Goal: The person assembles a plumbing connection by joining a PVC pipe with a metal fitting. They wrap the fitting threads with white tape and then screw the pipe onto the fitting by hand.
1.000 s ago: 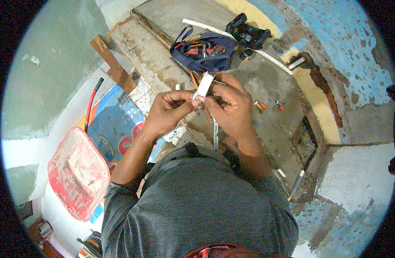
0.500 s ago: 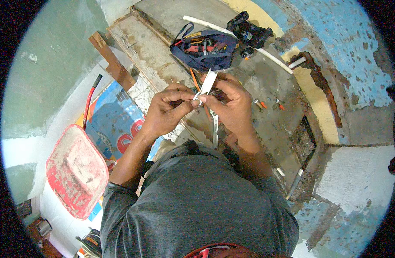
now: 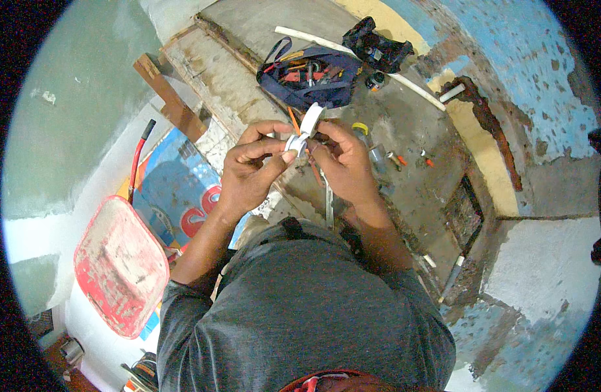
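Observation:
My left hand [image 3: 253,166] pinches a small round white plastic piece [image 3: 297,146], its thumb lying on the lower edge. Just above and touching it is a white ring-shaped spool [image 3: 311,120], like that of a thread seal tape roll, gripped by the fingers of my right hand [image 3: 346,157]. Which white part is spool and which is cover I cannot tell for sure. Below the hands, a metal wrench [image 3: 328,204] shows in part. An orange stick-like thing [image 3: 294,120] shows behind the fingers.
Ahead lies a dark blue tool bag [image 3: 339,85] full of tools, beside a black plastic bag [image 3: 375,46] and a white pipe [image 3: 415,89]. Small fittings [image 3: 397,159] and a yellow-capped container [image 3: 360,129] are on the right floor. A red wheelbarrow-like tray [image 3: 120,264] stands left.
The white parts have turned, so their round faces now show instead of a flat edge. My right hand has shifted slightly left and down, uncovering the yellow-capped container.

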The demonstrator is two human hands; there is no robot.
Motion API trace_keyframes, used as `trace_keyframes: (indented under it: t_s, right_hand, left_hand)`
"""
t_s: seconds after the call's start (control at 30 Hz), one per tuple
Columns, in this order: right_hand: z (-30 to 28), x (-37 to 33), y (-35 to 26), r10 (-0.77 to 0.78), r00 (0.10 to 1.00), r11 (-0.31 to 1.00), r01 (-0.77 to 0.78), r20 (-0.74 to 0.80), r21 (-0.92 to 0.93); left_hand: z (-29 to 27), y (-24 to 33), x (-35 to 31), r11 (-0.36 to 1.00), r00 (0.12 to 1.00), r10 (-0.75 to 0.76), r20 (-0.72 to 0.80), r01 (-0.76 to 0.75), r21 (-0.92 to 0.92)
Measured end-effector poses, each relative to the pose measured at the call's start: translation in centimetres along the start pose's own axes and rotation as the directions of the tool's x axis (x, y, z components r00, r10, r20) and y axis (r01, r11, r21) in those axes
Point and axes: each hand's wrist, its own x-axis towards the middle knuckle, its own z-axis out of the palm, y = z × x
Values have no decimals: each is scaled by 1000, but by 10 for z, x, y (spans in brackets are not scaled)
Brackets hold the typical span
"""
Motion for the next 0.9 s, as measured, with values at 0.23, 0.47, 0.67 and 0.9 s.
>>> trace_keyframes:
  t_s: [0.23, 0.47, 0.67, 0.9]
  right_hand:
    - [9, 6, 2, -291, 957, 884, 271, 5, -382]
    - [19, -7, -1, -79, 997, 945, 80, 16, -317]
    - [19, -11, 2, -32, 999, 962, 41, 35, -269]
    - [22, -10, 10, -70, 997, 977, 75, 32, -198]
  left_hand:
    - [5, 0, 8, 986, 996, -78, -47, 71, -150]
    - [6, -11, 21, 968, 990, -119, -72, 99, -231]
    - [7, -21, 28, 956, 981, -153, -117, 117, -269]
    - [9, -32, 33, 950, 972, -179, -149, 131, -284]
